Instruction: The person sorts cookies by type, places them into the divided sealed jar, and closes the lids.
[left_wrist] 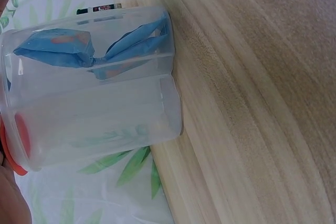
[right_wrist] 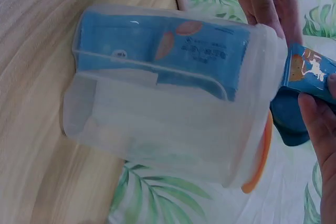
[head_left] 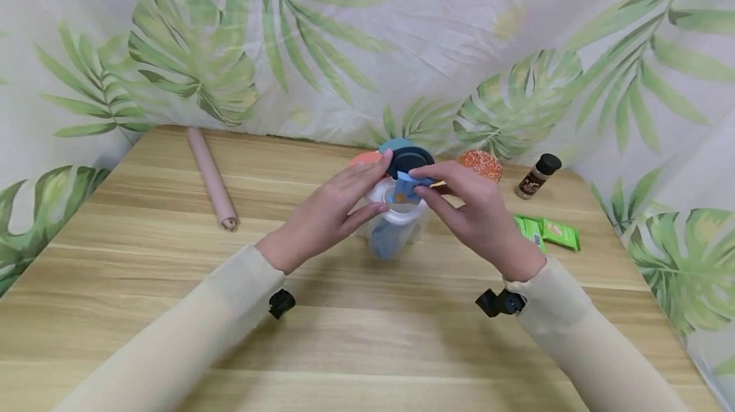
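Blue packet [head_left: 404, 191] between right hand [head_left: 479, 211], pinching it, and outstretched left hand [head_left: 327, 211] touching container [right_wrist: 168, 124]

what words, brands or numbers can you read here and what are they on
No wording is legible.
Blue packaging inside the clear container: small print, too blurred.
Blue packet in the right hand: pale marks, unreadable.
Black-capped bottle: label too small.
Green packets: markings too small.

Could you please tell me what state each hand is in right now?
Left hand: open, at the dark lid of the clear container.
Right hand: closed, pinching a blue packet by the container's mouth.
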The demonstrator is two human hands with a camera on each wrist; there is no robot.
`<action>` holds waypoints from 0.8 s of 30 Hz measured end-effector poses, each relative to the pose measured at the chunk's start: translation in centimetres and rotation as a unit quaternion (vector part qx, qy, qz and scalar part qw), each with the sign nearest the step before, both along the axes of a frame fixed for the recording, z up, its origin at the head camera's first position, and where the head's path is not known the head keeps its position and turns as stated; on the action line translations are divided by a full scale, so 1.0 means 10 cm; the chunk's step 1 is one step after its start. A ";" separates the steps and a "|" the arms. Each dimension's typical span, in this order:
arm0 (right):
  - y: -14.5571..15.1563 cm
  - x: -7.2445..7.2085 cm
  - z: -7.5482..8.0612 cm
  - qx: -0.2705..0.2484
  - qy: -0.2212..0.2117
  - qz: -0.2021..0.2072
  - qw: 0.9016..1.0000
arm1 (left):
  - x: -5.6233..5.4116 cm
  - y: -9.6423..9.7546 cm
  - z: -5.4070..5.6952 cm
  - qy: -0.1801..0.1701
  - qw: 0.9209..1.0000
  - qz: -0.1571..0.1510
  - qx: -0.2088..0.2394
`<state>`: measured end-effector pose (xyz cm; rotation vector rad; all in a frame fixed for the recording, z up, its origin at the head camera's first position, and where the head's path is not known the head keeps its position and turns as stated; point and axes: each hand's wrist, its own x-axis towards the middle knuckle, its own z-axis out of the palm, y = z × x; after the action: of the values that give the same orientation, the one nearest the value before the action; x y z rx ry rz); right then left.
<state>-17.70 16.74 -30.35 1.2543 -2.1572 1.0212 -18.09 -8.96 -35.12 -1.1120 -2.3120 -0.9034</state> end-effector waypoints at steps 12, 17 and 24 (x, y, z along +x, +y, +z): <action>-0.03 0.00 -0.06 0.058 -0.003 -0.007 0.998 | 0.01 -0.01 0.00 -0.002 1.000 0.000 0.003; -0.02 -0.01 -0.10 0.083 0.006 0.000 0.996 | 0.01 -0.01 0.01 -0.003 1.000 0.002 0.001; -0.01 -0.03 -0.11 0.098 0.003 -0.002 0.995 | 0.02 0.00 0.02 -0.002 1.000 0.003 0.000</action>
<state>-17.96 16.60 -31.50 1.3361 -2.2998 0.8182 -17.85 -8.98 -34.93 -1.1028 -2.3169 -0.9043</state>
